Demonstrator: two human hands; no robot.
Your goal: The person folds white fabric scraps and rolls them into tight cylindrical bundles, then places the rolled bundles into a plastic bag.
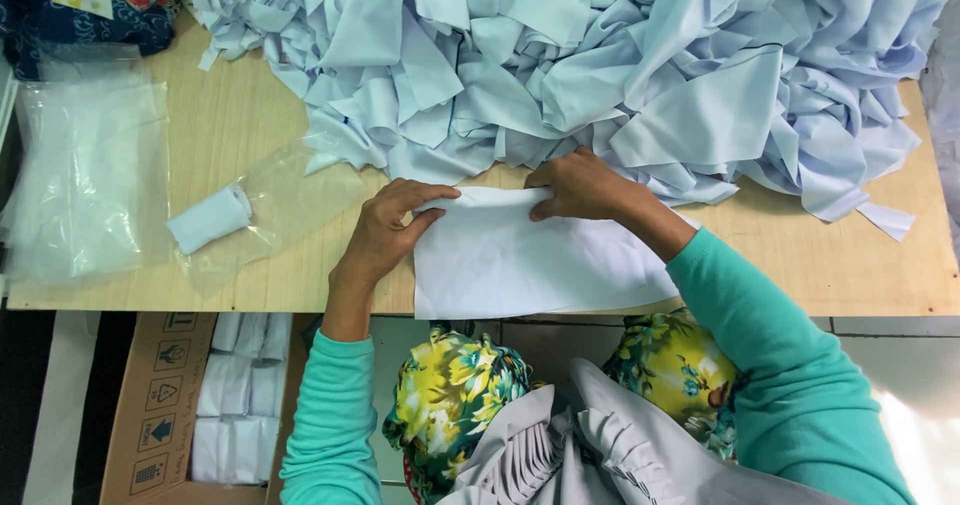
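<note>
- White cloth piece [530, 260]: flat, roughly rectangular, smooth, lying on the wooden table [240, 125] at its near edge, lower border hanging slightly past the edge. Upper border looks folded over, forming a straight doubled strip between the two hands.
- Left hand [385, 230]: at the cloth's upper left corner, wrist bent, forearm coming up from below in a teal sleeve [325, 425]. Thumb and fingers curl together and pinch the folded edge; fingertips point right.
- Right hand [580, 187]: on the cloth's top edge, right of centre, palm down, forearm angled in from the lower right. Fingers held close together, pressing the fold against the table; thumb hidden, cannot tell its position.
- Hands are near each other, not touching.
- Pile of pale blue-white cloth pieces [620, 65]: heaped, crumpled, covering the far half of the table, just behind the right hand.
- Clear plastic bag [270, 210] with a folded white cloth roll [210, 219] inside: left of the left hand, apart from it.
- Stack of clear bags [85, 175]: far left of table.
- Cardboard box [160, 405] on the floor at lower left, holding packed white bundles [240, 395].
</note>
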